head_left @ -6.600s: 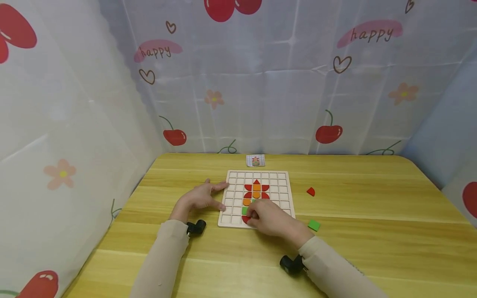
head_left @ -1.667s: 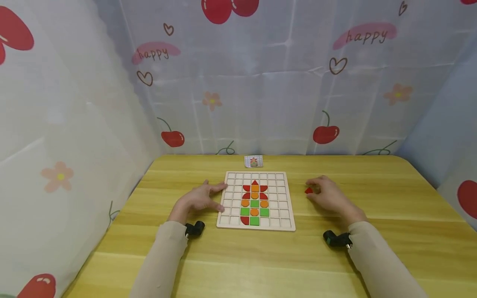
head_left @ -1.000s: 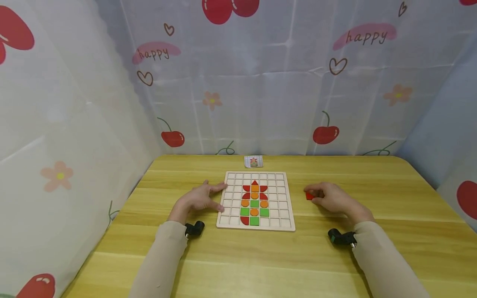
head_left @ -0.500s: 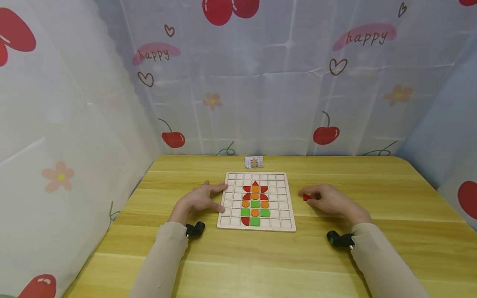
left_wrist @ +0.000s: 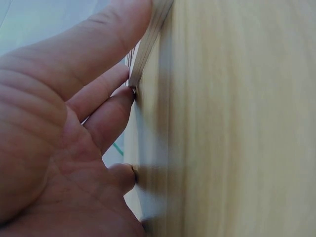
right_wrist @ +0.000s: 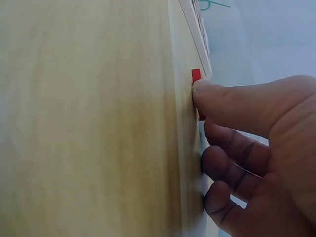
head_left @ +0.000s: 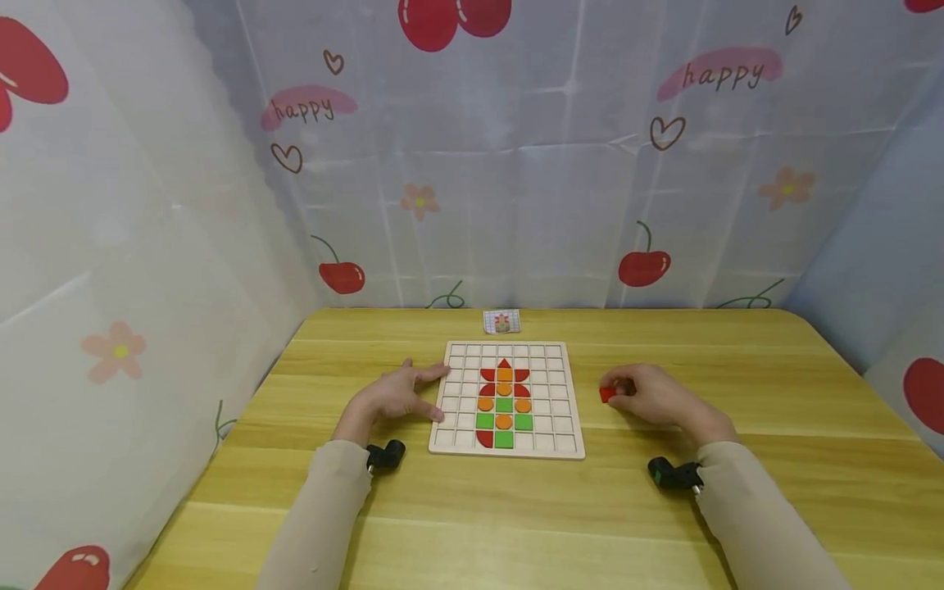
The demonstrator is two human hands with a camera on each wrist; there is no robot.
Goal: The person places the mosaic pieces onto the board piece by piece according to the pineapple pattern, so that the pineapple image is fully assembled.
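Observation:
My left hand (head_left: 396,392) rests with spread fingers at the left edge of a wooden grid board (head_left: 553,385); in the left wrist view, the fingers (left_wrist: 111,116) lie along the board's side. Red, orange and green flat pieces fill the board's middle columns, with a green square (head_left: 504,440) and a red quarter-circle (head_left: 484,439) in the row nearest me. Right of the board, my right hand (head_left: 652,395) pinches a loose red quarter-circle tile (head_left: 607,395) close over the table. In the right wrist view, the thumb covers part of that red tile (right_wrist: 196,75).
A small picture card (head_left: 502,321) with a coloured pattern lies behind the board. The wooden table (head_left: 472,516) reaches to a printed curtain (head_left: 472,229) at the back, with more sheeting on both sides.
The right hand has left the board and taken the red tile, shifting it slightly toward me. The green square once lying right of the board is gone from there. The left hand stays put.

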